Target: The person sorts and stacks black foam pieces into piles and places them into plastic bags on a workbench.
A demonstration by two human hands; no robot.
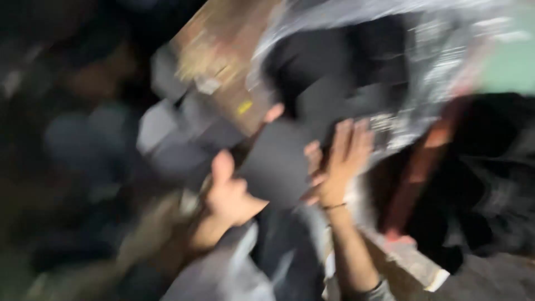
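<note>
The view is heavily blurred by motion. My left hand (228,192) grips the lower left edge of a dark flat piece of material (276,161), thumb up. On the piece's right side lies my right hand (340,161), fingers spread upward against it and against a crinkled clear plastic wrapping (423,72). A thin band sits on my right wrist. A fingertip shows above the dark piece's top edge; whose finger it is I cannot tell.
A brown cardboard-like panel (223,56) slants across the upper middle. More dark pieces sit inside the plastic (334,67). A reddish-brown post (418,167) stands at the right. Greyish shapes (161,128) lie at the left; dim surroundings are unreadable.
</note>
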